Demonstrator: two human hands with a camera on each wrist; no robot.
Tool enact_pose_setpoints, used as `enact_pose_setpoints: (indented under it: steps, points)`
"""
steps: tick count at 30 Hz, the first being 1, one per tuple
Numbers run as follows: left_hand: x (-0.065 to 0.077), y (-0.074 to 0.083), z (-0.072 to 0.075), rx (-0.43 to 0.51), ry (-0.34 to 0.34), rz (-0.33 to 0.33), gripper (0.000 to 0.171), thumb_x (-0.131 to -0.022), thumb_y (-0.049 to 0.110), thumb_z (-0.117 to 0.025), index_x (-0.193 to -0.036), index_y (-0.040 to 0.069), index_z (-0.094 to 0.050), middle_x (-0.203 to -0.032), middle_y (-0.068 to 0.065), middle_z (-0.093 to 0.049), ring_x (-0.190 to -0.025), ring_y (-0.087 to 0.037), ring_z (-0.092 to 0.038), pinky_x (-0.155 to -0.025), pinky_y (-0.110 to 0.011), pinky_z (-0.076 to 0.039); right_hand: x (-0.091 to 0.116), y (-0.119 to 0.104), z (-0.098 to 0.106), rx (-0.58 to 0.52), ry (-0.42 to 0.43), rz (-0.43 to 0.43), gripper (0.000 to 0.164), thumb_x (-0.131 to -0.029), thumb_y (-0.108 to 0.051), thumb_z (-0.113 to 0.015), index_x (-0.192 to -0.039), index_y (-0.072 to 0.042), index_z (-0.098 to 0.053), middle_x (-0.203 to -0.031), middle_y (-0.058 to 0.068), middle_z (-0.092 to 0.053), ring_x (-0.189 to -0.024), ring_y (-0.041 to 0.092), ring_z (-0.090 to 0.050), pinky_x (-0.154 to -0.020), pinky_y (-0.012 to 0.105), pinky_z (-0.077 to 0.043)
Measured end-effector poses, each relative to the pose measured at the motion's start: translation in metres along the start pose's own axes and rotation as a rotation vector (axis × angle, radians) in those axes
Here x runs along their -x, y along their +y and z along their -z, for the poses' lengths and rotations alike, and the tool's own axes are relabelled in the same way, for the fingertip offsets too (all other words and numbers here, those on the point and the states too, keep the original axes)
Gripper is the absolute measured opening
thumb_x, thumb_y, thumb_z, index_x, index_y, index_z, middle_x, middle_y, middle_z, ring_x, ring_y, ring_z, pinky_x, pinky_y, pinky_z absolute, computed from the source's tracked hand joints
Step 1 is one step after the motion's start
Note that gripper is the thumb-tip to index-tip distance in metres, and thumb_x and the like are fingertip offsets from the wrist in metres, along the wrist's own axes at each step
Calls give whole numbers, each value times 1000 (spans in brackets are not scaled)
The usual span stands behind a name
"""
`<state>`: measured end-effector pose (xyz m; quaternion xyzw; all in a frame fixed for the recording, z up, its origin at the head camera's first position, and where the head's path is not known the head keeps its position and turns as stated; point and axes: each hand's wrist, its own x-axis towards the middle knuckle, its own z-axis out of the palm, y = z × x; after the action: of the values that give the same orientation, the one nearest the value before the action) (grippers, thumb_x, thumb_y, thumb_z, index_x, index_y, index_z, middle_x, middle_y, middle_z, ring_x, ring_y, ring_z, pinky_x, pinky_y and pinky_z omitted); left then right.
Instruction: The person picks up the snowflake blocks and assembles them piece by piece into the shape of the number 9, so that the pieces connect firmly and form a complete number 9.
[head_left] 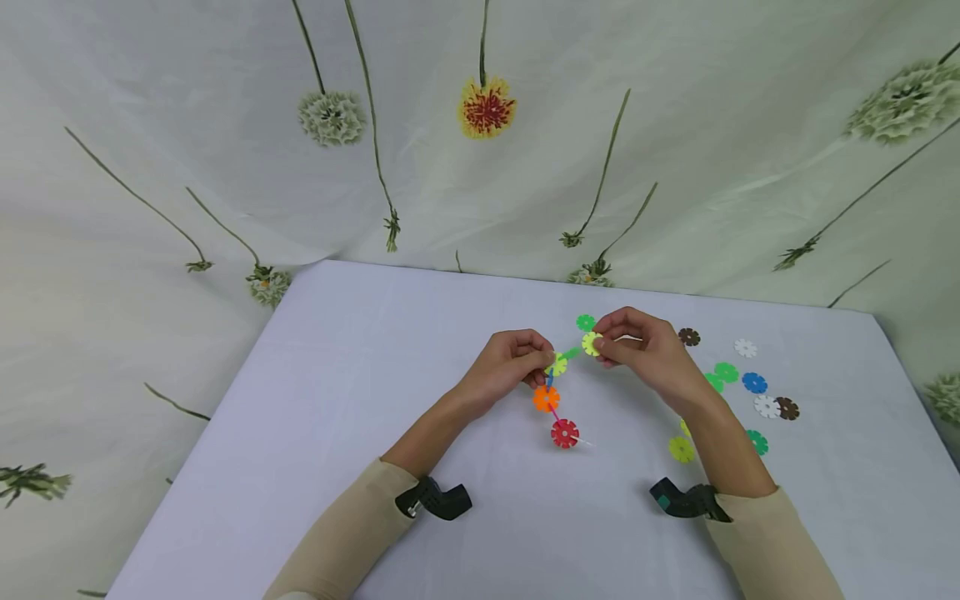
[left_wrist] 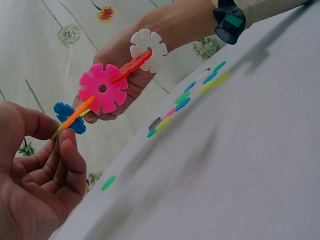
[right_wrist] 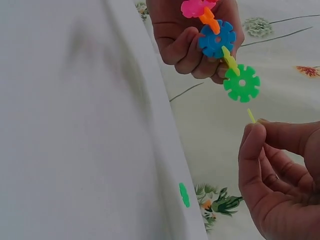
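My left hand [head_left: 516, 358] pinches a yellow notched disc [head_left: 558, 365] in a chain of interlocking plastic snowflake discs. From it hang a blue disc [left_wrist: 70, 117], an orange disc [head_left: 546, 399], a pink disc [left_wrist: 103, 88], a red disc [head_left: 565, 433] and a white disc [left_wrist: 149, 49]. At the chain's other end sits a green disc [right_wrist: 242, 83]. My right hand [head_left: 641, 346] holds a loose yellow disc [head_left: 592, 344] between thumb and fingers. Seen edge-on in the right wrist view, that disc points at the green one, a small gap apart.
On the white table [head_left: 360, 375], a single green disc [head_left: 586, 322] lies behind the hands. Several loose discs, among them a blue disc [head_left: 754, 382], a brown disc [head_left: 689, 337] and a yellow disc [head_left: 682, 449], lie around the right forearm. A flower-printed cloth [head_left: 420, 167] hangs behind.
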<state>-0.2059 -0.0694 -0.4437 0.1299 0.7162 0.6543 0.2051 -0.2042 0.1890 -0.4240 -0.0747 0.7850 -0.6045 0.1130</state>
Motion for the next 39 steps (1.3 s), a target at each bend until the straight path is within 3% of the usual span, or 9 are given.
enact_pose_setpoints:
  steps: [13, 22, 27, 32, 39]
  points:
    - [0, 1, -3, 10, 8, -5, 17, -105, 11, -62, -110, -5, -67, -83, 0, -67, -70, -12, -61, -70, -21, -58, 2, -3, -12, -61, -6, 16, 27, -101, -10, -74, -123, 2, -62, -106, 4, -67, -92, 28, -79, -84, 30, -66]
    - [4, -2, -2, -82, 35, -2, 15, -103, 12, -66, -107, -2, -68, -84, -4, -67, -70, -13, -62, -70, -22, -56, 2, 0, -21, -45, 4, 10, 21, -99, -8, -77, -113, 3, -65, -106, 6, -72, -88, 30, -80, -82, 29, -66]
    - [4, -4, -2, -57, -1, -30, 14, -104, 12, -65, -107, -2, -68, -85, -3, -68, -70, -13, -63, -71, -22, -58, 3, -2, -20, -80, 3, 26, 22, -100, -8, -75, -117, 4, -68, -106, 3, -74, -90, 28, -80, -84, 28, -66]
    - [4, -2, -1, -4, -48, -82, 16, -105, 14, -62, -109, -1, -67, -85, -1, -68, -73, -14, -62, -72, -23, -58, 7, -7, -15, -115, -78, 16, 28, -104, -12, -70, -129, 1, -71, -119, 0, -75, -95, 21, -81, -90, 28, -65]
    - [5, 3, -6, 50, -67, -110, 17, -106, 16, -62, -112, 0, -64, -85, 2, -66, -77, -14, -61, -75, -22, -56, 11, -13, -16, -106, -159, 44, 35, -105, -7, -66, -139, -1, -63, -113, 9, -71, -98, 36, -80, -91, 31, -65]
